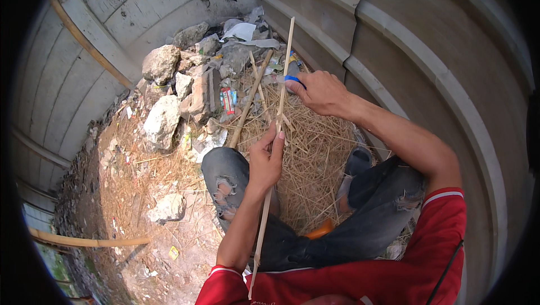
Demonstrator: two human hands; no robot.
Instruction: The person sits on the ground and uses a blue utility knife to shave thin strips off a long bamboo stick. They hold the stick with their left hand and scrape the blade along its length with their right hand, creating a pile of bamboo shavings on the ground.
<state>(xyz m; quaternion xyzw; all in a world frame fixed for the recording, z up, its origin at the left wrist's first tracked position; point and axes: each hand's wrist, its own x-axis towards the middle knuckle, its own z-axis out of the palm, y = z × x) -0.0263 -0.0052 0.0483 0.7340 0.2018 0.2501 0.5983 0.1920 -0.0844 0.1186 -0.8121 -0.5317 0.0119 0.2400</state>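
My left hand [267, 159] grips a long thin bamboo strip [288, 57] near its middle; the strip runs from my chest up and away toward the rubble. My right hand [320, 92] is closed on a blue-handled knife [292, 79] and holds it against the strip higher up. Both hands are above my knees in torn grey jeans [228, 173]. Under them lies a heap of pale bamboo shavings [315, 153]. A second, thicker stick [247, 102] lies slanted on the shavings just left of the strip.
A pile of stones, broken bricks and litter [191, 86] fills the corner ahead. Concrete walls [427, 52] close in on the right and back. A bamboo pole [84, 241] lies on the dirt at lower left. A sandal [358, 161] is on my right foot.
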